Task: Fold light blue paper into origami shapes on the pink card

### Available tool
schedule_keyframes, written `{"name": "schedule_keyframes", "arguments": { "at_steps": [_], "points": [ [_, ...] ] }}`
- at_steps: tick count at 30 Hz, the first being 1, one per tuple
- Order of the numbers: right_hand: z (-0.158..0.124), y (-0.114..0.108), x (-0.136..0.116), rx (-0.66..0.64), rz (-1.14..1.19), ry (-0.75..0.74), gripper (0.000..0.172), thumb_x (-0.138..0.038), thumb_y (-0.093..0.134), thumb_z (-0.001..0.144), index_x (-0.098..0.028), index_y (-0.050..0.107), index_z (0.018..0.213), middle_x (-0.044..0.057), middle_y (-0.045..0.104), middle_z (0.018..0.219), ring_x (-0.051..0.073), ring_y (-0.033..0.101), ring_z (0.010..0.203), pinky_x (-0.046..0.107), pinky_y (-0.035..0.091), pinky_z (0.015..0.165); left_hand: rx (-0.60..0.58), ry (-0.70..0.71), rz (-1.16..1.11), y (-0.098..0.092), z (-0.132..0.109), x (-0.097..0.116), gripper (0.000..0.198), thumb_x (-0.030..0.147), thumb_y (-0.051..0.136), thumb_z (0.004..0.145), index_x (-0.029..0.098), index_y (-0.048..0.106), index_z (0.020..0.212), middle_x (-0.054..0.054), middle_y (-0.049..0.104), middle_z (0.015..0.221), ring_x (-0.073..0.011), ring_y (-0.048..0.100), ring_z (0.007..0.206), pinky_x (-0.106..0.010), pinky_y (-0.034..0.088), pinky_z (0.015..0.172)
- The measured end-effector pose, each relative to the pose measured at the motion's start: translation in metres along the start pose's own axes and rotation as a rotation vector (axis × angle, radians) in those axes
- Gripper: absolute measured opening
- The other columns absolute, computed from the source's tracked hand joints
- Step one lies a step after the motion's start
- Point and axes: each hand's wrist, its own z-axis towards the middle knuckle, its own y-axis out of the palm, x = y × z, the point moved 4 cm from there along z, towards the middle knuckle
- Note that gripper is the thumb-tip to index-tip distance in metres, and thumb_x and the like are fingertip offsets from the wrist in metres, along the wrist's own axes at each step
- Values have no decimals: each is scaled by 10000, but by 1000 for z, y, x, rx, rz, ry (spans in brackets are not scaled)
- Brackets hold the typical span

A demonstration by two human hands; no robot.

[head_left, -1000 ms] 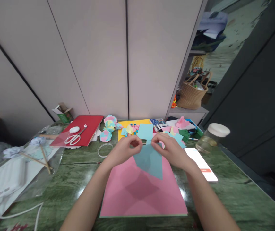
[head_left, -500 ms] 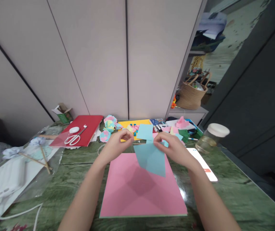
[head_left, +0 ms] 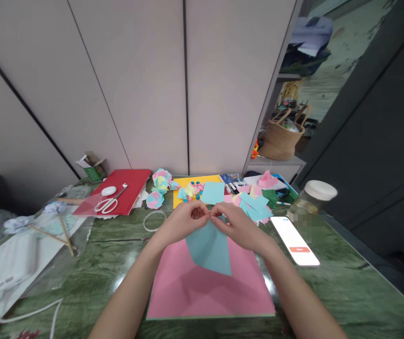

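A light-blue sheet of paper [head_left: 209, 249] hangs over the pink paper [head_left: 209, 296] lying on the green table. My left hand [head_left: 187, 220] and my right hand [head_left: 235, 223] meet at its top edge, fingertips almost touching. Both pinch the sheet there; the fingers cover part of that edge. Just beyond the hands lie a light-blue paper square [head_left: 213, 192] and a heap of light-blue and pink paper pieces [head_left: 255, 206].
Scissors [head_left: 107, 205] rest on a red folder [head_left: 131, 186] at the back left. Paper balls [head_left: 155, 199] and a yellow sheet [head_left: 176, 200] lie at the back. On the right are a lit phone [head_left: 295, 241] and a lidded jar [head_left: 309, 200].
My left hand has moved right and closed on the paper's top edge. My right hand has shifted left and slightly down, bringing the sheet lower and to the left.
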Motion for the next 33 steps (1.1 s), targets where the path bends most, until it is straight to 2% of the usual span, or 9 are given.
{"name": "schedule_keyframes", "arguments": {
  "at_steps": [17,29,33],
  "points": [
    [1,-1,1,95,65,5,107,-220,429,856,-210,478,761,-13,543,754,134,484,741,260,335,669,-24,6,-51,-1,-1,3,92,212,471,767,183,547,724,27,515,693,-100,440,633,-215,350,583],
    [-1,-20,12,192,211,60,140,-262,417,872,-207,465,752,-23,505,753,115,463,701,235,331,603,25,26,-71,-19,-3,4,108,215,461,780,174,536,714,16,527,702,-113,460,664,-239,375,637],
    [-3,-29,21,233,223,73,140,-274,425,870,-207,471,756,-24,503,761,116,461,723,239,336,641,47,30,-66,-26,-5,2,91,192,464,768,176,528,704,22,530,716,-113,461,686,-240,373,658]
  ]
}}
